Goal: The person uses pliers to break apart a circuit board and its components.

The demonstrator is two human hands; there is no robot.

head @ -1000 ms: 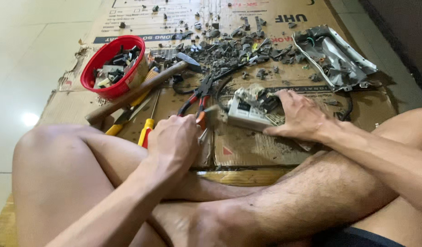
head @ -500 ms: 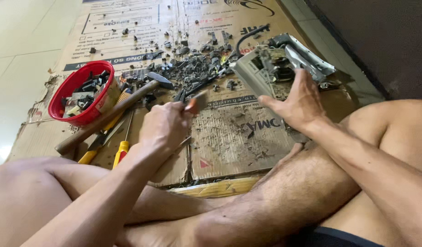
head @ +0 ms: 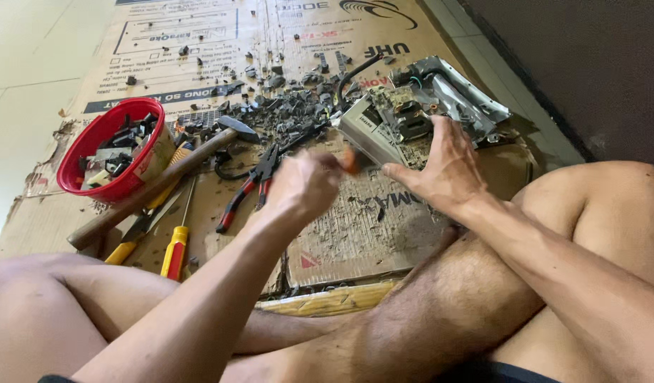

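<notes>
I sit cross-legged on the floor, and the biggest thing before me is the flattened brown cardboard [head: 199, 42] spread over the pale tiles. It carries dark printed panels: a long black strip across its upper left, a boxed outline above that, and a curved dark emblem near the top right corner. A small red triangle mark shows on the torn sheet close to my shin.

Next in size is the gutted metal electronics case [head: 412, 113], tilted up off the cardboard at the upper right, its grey side panel facing me and a circuit board showing inside. My right hand [head: 444, 167] is spread open against its near edge, fingers splayed and propping it.

The red plastic bowl [head: 82, 152] sits at the left, full of dark scraps. A wooden-handled hammer [head: 164, 177] lies just beside it, head pointing towards the heap of black broken bits [head: 288, 106].

My left hand [head: 306, 184] is curled tight around an orange-handled tool [head: 352, 162], whose tip is blurred, pointed at the case. The two hands are apart.

Red-handled pliers [head: 245, 188] lie near my left hand, and a yellow-and-red screwdriver [head: 176, 248] lies by my knee.
</notes>
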